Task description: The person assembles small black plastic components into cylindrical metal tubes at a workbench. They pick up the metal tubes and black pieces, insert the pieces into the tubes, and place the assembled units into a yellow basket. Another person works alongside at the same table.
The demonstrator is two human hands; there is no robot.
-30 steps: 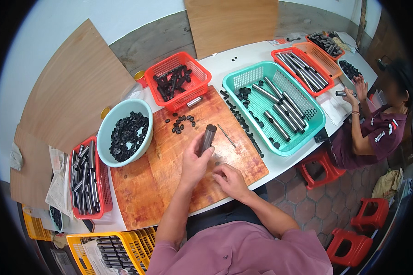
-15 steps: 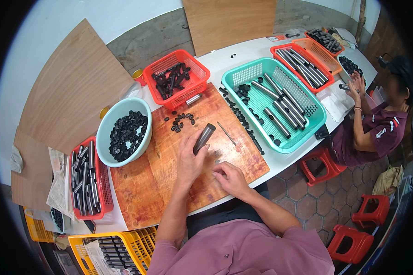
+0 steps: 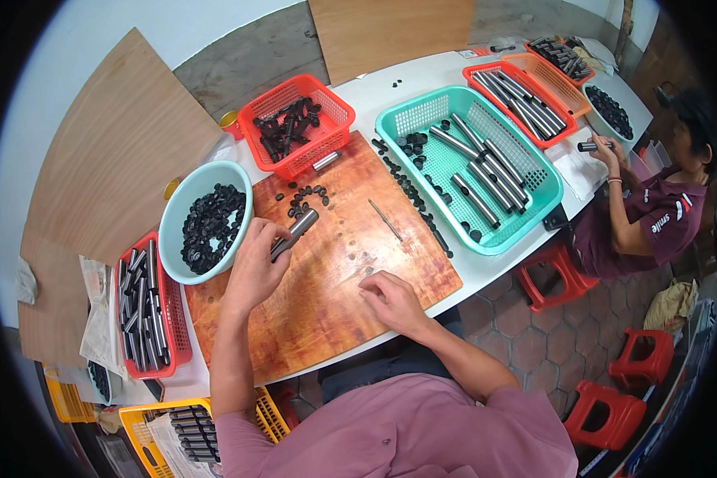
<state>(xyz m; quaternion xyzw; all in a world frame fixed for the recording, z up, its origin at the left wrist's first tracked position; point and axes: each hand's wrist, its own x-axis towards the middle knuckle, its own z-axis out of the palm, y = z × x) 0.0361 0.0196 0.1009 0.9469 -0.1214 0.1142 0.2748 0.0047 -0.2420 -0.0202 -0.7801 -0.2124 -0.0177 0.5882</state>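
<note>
My left hand (image 3: 255,263) is closed around a short dark-grey metal tube (image 3: 296,233), tilted up to the right above the wooden board (image 3: 319,319). Over the board's right half, my right hand (image 3: 394,303) has its fingers bent together; whatever they may hold is hidden. Beyond the tube lies a loose cluster of small black plugs (image 3: 320,191). A thin metal rod (image 3: 385,220) rests on the board, apart from both hands. To the left of my left hand stands a light-blue bowl (image 3: 247,191) with many black plugs (image 3: 213,227) inside.
A red basket (image 3: 331,127) of black parts stands behind the board. Rightward are a turquoise basket (image 3: 546,215) and a red basket (image 3: 562,137), both holding tubes. Another red tube basket (image 3: 179,338) is at left. A co-worker (image 3: 637,207) sits at the right, holding a tube.
My left hand has moved left with the tube, which now tilts lower. The right hand stays near the same place, its fingers slightly shifted. The whole view has shifted a little.
</note>
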